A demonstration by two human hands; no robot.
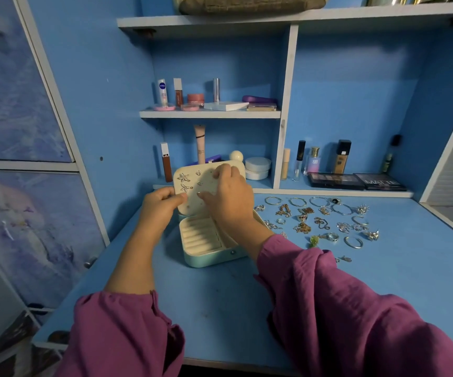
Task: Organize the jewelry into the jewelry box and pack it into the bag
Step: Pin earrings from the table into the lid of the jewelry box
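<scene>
Blue desk point(247, 308): jewelry box point(206, 257), jewelry point(323, 219).

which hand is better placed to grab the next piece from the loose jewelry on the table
Right. The loose jewelry lies on the right hand's side of the jewelry box, while the left hand grips the earring panel's left edge.

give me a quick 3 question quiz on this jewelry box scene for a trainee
1. True or false: the mint-green jewelry box with cream lining stands open on the blue desk.
2. Which hand grips the left edge of the cream perforated earring panel? A) left hand B) right hand
3. On which side of the box does the loose silver and gold jewelry lie?

Key
1. True.
2. A; the right hand works at the panel's face, where two silver starfish earrings are already pinned.
3. To its right, spread on the desk.
</scene>
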